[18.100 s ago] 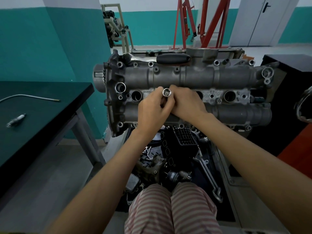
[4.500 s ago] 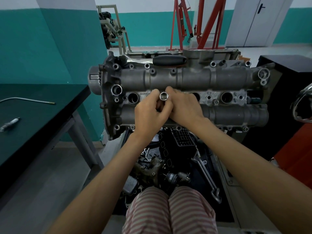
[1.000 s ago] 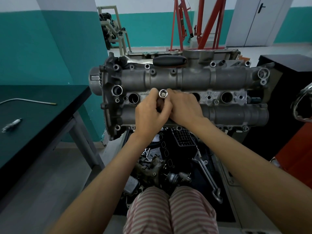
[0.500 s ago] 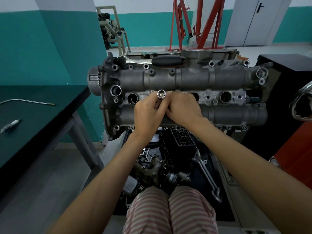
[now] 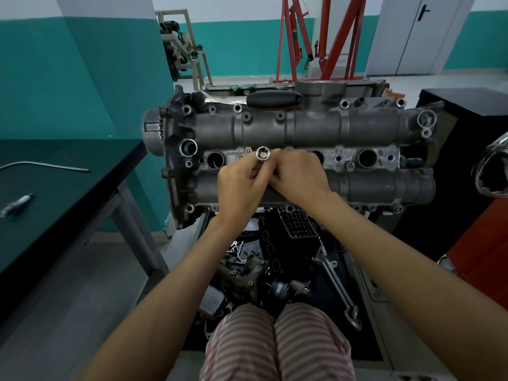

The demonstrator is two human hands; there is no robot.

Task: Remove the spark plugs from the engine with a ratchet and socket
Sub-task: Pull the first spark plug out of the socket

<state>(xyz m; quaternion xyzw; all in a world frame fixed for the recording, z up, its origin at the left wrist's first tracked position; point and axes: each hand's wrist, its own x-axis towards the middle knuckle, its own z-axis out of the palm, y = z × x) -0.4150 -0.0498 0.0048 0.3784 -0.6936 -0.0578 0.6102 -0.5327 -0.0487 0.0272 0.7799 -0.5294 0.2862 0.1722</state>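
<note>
The grey engine head (image 5: 316, 130) stands on its side facing me, with a row of round spark plug wells across its middle. Both hands meet at the second well from the left. My left hand (image 5: 242, 188) and my right hand (image 5: 298, 176) grip a silver socket (image 5: 263, 153), whose open end points at me. The part of the socket below its end is hidden by my fingers. A ratchet with a black handle (image 5: 270, 99) lies on top of the engine. One spark plug (image 5: 15, 205) lies on the dark table at the left.
The dark table (image 5: 63, 193) at the left also carries a thin bent metal rod (image 5: 44, 165). Loose engine parts and a wrench (image 5: 338, 292) lie on the floor mat below the engine. A black cabinet (image 5: 467, 105) stands at the right, a red engine hoist (image 5: 321, 37) behind.
Over the earlier frames both hands stay on the socket at the same well, with small shifts of the fingers. The socket's open end sits slightly higher than 4.5 s ago.
</note>
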